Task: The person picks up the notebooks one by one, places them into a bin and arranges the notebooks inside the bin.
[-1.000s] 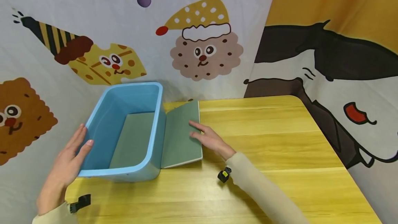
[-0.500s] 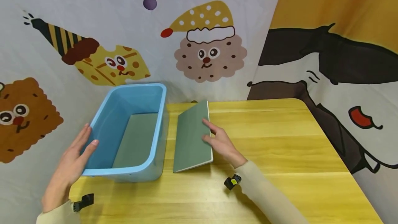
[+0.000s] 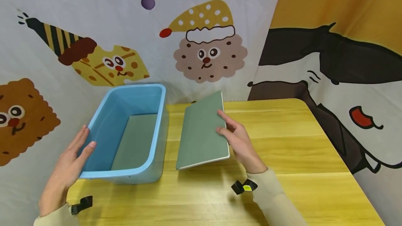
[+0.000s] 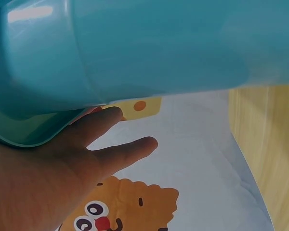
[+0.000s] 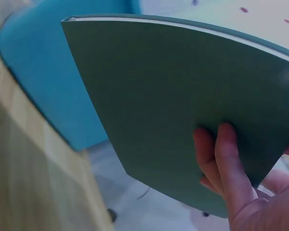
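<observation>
In the head view my right hand [image 3: 243, 142] pinches a thin green notebook [image 3: 202, 132] by its right edge, thumb on the top cover. The fingers [image 5: 226, 154] press against its underside in the right wrist view. The notebook is tilted over the table, its right side raised and its left edge low. A light blue plastic bin [image 3: 158, 128] stands to its left. Flat on the bin's bottom lies another green notebook [image 3: 136, 142]. My left hand [image 3: 67, 161] rests at the bin's left rim with fingers extended; the left wrist view shows them along the outer wall [image 4: 159, 48].
Everything stands on a yellow wood-grain table [image 3: 282, 142]. Close behind it hangs a white cloth [image 3: 110, 6] printed with cartoon biscuits and cheese, beside an orange and black cartoon print [image 3: 355, 51]. The table's right edge slants down toward the lower right.
The right hand has drawn the notebook rightward, away from the bin's side, and raised its right edge, gripping it more firmly. The left hand has stayed at the bin's rim.
</observation>
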Motion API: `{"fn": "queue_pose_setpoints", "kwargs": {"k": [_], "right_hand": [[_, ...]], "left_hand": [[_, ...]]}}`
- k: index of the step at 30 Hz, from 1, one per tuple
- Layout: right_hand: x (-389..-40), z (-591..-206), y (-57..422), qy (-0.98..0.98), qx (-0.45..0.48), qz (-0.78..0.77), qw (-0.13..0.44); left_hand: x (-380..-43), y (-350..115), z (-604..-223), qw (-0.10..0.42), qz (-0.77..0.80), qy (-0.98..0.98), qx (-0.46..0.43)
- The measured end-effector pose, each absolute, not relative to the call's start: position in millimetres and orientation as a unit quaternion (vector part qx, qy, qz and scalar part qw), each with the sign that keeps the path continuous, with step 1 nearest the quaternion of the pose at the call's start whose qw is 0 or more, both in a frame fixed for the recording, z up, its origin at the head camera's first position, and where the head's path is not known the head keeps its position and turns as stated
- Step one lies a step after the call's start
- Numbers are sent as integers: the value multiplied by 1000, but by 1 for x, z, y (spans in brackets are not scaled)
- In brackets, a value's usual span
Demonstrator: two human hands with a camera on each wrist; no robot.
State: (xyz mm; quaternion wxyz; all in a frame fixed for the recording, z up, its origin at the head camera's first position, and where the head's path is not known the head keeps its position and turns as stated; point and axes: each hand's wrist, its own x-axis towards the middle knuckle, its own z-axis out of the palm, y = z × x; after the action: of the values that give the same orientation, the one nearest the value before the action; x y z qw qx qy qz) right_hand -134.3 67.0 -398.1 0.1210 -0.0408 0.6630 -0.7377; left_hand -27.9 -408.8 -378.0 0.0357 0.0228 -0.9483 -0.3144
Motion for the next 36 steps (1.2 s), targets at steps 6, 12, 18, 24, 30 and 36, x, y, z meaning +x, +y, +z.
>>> {"fn": "queue_pose_setpoints", "kwargs": {"k": [6,12,18,24,30,36], "right_hand": [[-127,-379,70,642,-45,-761,84],[-121,-359,69,597,-55,-798,70],[-114,-346,62,556,-72,-825,66],[-112,-338,44,514,-88,-850,82],[-113,-335,22,503,-85,-854,103],[-114,-334,-6,528,-113,-839,67]], "left_hand": [[-28,-410,-376,35,-325,-945,23],[-30,-412,-371,42,-321,-946,15],[-28,-411,-376,38,-324,-945,14],[-27,-409,-378,34,-334,-942,23],[-28,-410,-378,33,-342,-939,20],[-27,-409,-379,26,-348,-937,26]]}}
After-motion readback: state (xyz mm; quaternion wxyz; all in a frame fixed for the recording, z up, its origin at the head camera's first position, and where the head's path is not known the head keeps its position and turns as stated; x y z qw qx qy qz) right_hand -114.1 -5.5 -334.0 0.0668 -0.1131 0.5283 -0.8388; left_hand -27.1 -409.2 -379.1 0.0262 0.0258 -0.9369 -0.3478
